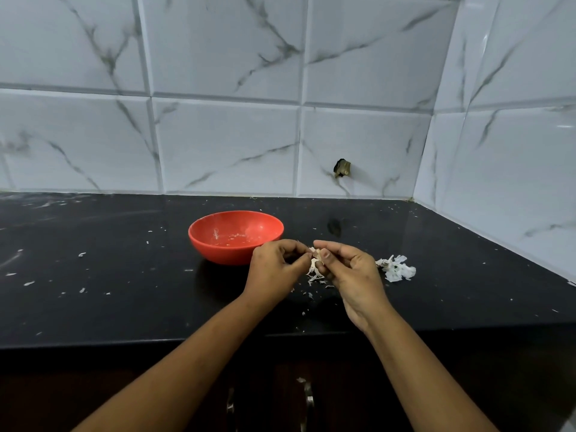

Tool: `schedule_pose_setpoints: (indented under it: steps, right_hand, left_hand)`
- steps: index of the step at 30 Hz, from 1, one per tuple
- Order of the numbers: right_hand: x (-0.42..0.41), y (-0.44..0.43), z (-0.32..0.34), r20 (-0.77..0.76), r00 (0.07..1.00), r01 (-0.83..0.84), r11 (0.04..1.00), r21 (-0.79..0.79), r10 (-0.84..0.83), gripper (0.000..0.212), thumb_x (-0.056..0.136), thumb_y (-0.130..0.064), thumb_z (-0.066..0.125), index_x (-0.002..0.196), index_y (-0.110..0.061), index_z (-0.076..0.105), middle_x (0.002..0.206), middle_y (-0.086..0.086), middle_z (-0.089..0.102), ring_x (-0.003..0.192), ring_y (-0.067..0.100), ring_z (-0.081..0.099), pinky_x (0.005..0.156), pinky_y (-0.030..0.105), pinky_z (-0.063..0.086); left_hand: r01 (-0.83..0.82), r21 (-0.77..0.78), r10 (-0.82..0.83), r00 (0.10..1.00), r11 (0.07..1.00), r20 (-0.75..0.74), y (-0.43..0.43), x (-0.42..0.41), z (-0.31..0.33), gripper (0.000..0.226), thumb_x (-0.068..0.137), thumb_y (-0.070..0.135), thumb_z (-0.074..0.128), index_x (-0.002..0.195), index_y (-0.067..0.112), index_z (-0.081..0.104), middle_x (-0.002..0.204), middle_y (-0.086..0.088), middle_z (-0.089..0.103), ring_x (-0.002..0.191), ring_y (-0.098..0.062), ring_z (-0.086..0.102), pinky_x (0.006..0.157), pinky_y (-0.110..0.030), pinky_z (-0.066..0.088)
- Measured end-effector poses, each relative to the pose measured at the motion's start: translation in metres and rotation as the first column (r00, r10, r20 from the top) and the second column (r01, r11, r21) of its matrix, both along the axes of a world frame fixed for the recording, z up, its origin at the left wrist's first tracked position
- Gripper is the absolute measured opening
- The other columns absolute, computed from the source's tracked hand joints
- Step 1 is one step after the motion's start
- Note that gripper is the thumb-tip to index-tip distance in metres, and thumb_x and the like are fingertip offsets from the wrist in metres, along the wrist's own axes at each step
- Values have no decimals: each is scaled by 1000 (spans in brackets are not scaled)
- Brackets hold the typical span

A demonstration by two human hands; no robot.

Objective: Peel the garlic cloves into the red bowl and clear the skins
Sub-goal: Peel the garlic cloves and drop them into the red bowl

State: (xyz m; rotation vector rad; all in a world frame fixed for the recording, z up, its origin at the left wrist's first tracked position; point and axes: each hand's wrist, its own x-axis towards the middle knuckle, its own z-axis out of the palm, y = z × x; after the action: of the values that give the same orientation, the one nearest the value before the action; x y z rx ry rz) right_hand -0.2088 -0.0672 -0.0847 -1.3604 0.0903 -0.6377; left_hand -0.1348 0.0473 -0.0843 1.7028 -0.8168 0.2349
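Note:
A red bowl (218,227) stands on the black counter (124,291), with only small white bits showing inside it. Just right of the bowl, both hands meet above the counter around a garlic clove (316,256) with loose white skin hanging from it. My left hand (276,269) pinches the clove's skin from the left with curled fingers. My right hand (352,271) holds the clove between thumb and fingers from the right. A pile of white skins (397,268) lies on the counter to the right of my right hand.
Small skin flakes (82,254) are scattered over the counter, most under the hands and to the left. A marble-tiled wall (224,145) rises behind, with a dark hole (342,168) in it, and another tiled wall closes the right side. Cabinet handles (308,400) show below the counter's front edge.

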Motion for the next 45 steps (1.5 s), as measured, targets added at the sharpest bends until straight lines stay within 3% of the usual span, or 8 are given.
schedule_pose_setpoints:
  steps: [4,10,15,22,29,33,38,45]
  right_hand:
    - [0,2,1,24,999,-25,999,19,25,18,93,0,55,94,-10,70,75,-3,71,71,8,62,70,17,54]
    - [-5,0,6,14,1000,14,988,154,-16,14,95,-4,53,94,-11,65,79,-4,64,59,5,60,55,18,52]
    - [-5,-1,5,28,999,18,979,203,-24,10,88,1,61,93,-6,65,74,3,65,59,6,62,58,16,53]
    - [-2,-2,0,3,1000,-8,998,68,8,16,83,4,65,89,-10,69,76,-1,73,72,6,67,68,16,54]
    - [3,-1,-3,7,997,74,995,-62,-74,13,79,6,71,85,-4,67,79,9,70,72,14,67,66,19,53]
    - [7,-6,-1,9,993,113,972,-207,-114,18,77,6,73,78,-9,63,75,8,68,71,17,67,70,26,55]
    - [10,-7,3,6,987,142,875,-462,-158,19,75,3,76,75,-8,60,72,4,65,66,12,68,66,23,55]
    - [10,-9,0,11,985,157,862,-481,-174,20,78,3,74,72,-7,57,69,5,65,65,12,70,65,23,55]
  left_hand:
    - [-24,30,24,1000,999,6,-1,1,-1,16,81,8,69,74,22,73,71,3,73,69,-14,69,70,-37,56]
    - [-157,84,159,987,984,-12,1,3,0,10,80,16,70,74,24,72,70,12,69,70,-4,66,74,-30,55]
    - [-197,152,195,980,969,29,0,3,-2,8,77,25,75,69,27,72,72,12,71,70,-3,65,74,-32,55]
    - [-142,94,134,987,985,94,-1,2,-4,11,76,30,78,72,30,68,72,13,70,69,1,65,70,-33,55]
    - [40,74,-44,998,996,48,0,-2,-1,25,86,3,59,95,22,73,84,9,73,76,-2,67,73,-27,55]
    - [93,69,-94,995,993,15,0,-1,0,18,87,8,65,100,16,75,82,12,70,67,8,61,66,-7,44]
    - [91,-5,-91,995,996,-29,0,1,0,14,84,6,69,93,14,76,77,11,70,60,6,59,58,-7,42]
    - [134,-25,-136,988,991,-77,-1,1,1,15,84,4,68,96,12,75,73,11,68,50,7,55,53,-7,40]
